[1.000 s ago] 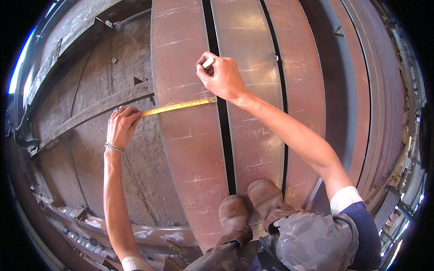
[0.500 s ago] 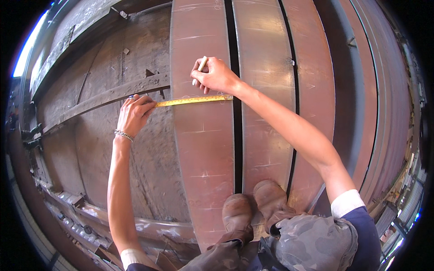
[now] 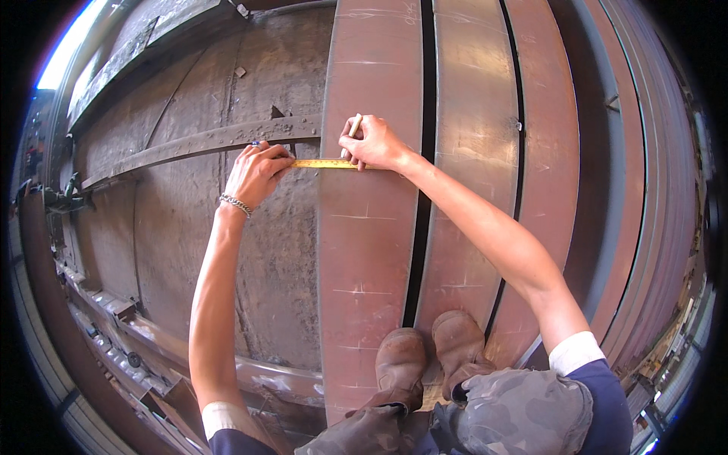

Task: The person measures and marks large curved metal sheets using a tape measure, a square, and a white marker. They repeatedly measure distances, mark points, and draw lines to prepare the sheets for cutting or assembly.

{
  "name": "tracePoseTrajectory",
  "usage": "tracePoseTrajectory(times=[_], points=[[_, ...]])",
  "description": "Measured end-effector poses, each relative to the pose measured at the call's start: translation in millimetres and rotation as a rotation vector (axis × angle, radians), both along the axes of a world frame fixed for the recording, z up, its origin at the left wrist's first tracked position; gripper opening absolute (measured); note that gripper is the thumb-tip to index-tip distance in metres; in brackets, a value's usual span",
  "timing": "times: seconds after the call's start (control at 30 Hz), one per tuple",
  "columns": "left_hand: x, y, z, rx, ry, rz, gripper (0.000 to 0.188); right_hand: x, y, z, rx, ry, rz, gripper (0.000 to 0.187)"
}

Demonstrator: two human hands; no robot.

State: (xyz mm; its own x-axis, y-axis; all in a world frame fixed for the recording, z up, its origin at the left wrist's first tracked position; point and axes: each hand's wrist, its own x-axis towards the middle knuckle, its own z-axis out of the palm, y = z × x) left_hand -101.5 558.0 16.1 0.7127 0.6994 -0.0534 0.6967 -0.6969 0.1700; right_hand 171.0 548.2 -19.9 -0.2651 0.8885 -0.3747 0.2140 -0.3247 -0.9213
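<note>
A yellow tape measure (image 3: 322, 163) lies stretched across the leftmost reddish-brown steel plate (image 3: 362, 243). Beyond that plate's left edge, my left hand (image 3: 256, 174) is closed on the tape's left end, a chain bracelet at the wrist. My right hand (image 3: 379, 144) pinches a pale chalk-like stick (image 3: 355, 125) just over the tape, fingers close to its upper edge. The hand hides part of the tape's right end. White line marks and small crosses run down the plate.
More long steel plates (image 3: 476, 189) lie alongside, with dark narrow gaps between them. My brown boots (image 3: 400, 360) stand on the plates at the bottom. To the left is a lower dirty steel surface (image 3: 189, 220), crossed by a raised bar (image 3: 205, 148) with debris on it.
My right hand has come down and closer to the tape, bringing the stick to it. The plates and my left hand sit farther right in view.
</note>
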Motion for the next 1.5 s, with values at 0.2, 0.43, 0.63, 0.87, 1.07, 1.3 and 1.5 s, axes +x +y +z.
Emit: tracePoseTrajectory(times=[0.2, 0.43, 0.63, 0.87, 1.07, 1.3, 1.5], points=[[0.7, 1.1, 0.0, -0.014, 0.011, 0.001, 0.018, -8.6, -0.4, -3.4, 0.042, 0.015, 0.043, 0.02], [-6.5, 4.5, -1.7, -0.022, 0.034, 0.019, 0.016, -7.4, 1.5, -9.3, -0.005, 0.003, 0.044, 0.018], [0.7, 3.4, 3.5, 0.03, 0.04, -0.029, 0.016, 17.7, 21.1, 13.3, -0.029, 0.251, -0.121, 0.018], [7.1, 7.0, 3.3, 0.028, 0.034, -0.032, 0.015, 62.4, 28.9, 39.8, 0.083, 0.309, -0.21, 0.021], [0.9, 6.5, -0.9, 0.008, 0.033, -0.026, 0.016, 63.4, 23.2, 32.7, 0.028, 0.303, -0.218, 0.019], [-1.0, 5.7, 0.7, 0.006, 0.022, -0.027, 0.016, 34.2, 18.0, 31.0, 0.006, 0.239, -0.112, 0.018], [2.0, 3.8, 2.1, 0.012, 0.044, -0.019, 0.017, 30.5, 18.3, 28.0, 0.023, 0.239, -0.083, 0.019]])
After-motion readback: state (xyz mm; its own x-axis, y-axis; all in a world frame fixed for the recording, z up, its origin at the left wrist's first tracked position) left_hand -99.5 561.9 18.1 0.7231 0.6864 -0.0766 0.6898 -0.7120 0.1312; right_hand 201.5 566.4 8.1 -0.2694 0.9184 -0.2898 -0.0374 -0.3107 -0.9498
